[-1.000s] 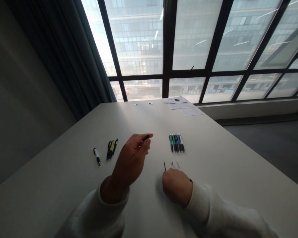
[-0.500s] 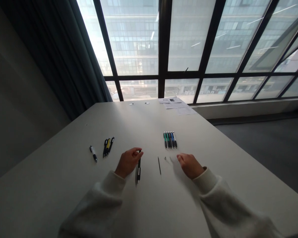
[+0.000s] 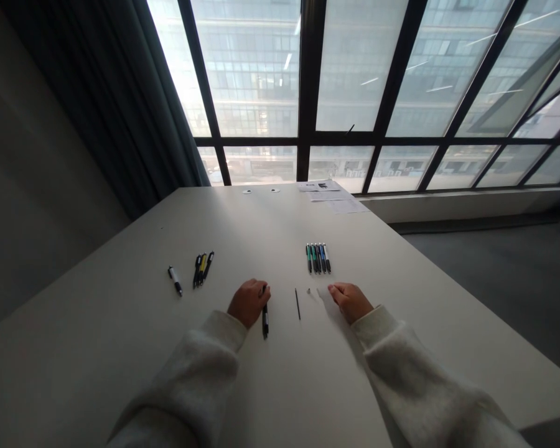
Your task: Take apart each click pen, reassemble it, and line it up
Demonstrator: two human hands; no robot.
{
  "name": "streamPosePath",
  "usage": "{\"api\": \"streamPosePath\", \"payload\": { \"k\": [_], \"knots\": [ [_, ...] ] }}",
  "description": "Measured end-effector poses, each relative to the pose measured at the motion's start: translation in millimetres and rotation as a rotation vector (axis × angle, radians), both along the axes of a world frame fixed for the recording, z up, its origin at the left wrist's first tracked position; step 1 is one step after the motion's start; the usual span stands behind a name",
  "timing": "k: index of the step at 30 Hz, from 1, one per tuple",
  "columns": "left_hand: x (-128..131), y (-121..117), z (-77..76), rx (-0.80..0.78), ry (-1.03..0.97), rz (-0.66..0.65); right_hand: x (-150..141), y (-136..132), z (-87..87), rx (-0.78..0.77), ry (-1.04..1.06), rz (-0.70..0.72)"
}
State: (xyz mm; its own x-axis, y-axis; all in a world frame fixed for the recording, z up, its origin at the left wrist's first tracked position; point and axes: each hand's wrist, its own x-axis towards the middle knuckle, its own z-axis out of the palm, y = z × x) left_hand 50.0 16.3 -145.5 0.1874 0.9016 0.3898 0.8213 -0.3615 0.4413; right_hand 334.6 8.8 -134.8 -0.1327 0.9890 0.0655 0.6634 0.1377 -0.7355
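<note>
My left hand [image 3: 249, 303] is closed around the upper part of a black pen [image 3: 266, 325], whose lower end points toward me. Just right of it, a thin dark pen refill [image 3: 297, 304] lies on the white table [image 3: 270, 392]. A tiny metallic piece [image 3: 308, 290] rests beyond the refill's right side, and a faint, slim piece [image 3: 319, 292] too small to name lies beside it. My right hand [image 3: 351, 302] has its fingertips pinched together close to these bits. Whatever is between those fingers, if anything, is hidden.
Several pens [image 3: 318, 258] stand in a neat row beyond my right hand. On the left lie a few black and yellow pens [image 3: 202, 269] and a single white-and-black pen [image 3: 175, 281]. Paper sheets [image 3: 329, 196] are at the far edge, before the windows.
My left hand has turned and its fingers have closed further over the black pen, shifting it slightly right. My right hand has moved a little left, still pinched.
</note>
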Motion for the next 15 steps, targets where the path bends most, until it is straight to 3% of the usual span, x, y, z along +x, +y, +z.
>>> {"api": "streamPosePath", "payload": {
  "k": [4,8,15],
  "knots": [
    [-1.6,-0.7,0.3,0.011,-0.014,0.005,3.0,1.5,-4.4,-0.065,0.109,-0.008],
    [-6.8,-4.4,2.7,0.022,-0.132,0.111,4.5,3.4,-9.0,-0.124,0.216,-0.023],
    [-18.7,-23.8,6.0,-0.041,-0.21,0.174,3.9,3.6,-10.6,-0.197,0.351,-0.013]
  ]
}}
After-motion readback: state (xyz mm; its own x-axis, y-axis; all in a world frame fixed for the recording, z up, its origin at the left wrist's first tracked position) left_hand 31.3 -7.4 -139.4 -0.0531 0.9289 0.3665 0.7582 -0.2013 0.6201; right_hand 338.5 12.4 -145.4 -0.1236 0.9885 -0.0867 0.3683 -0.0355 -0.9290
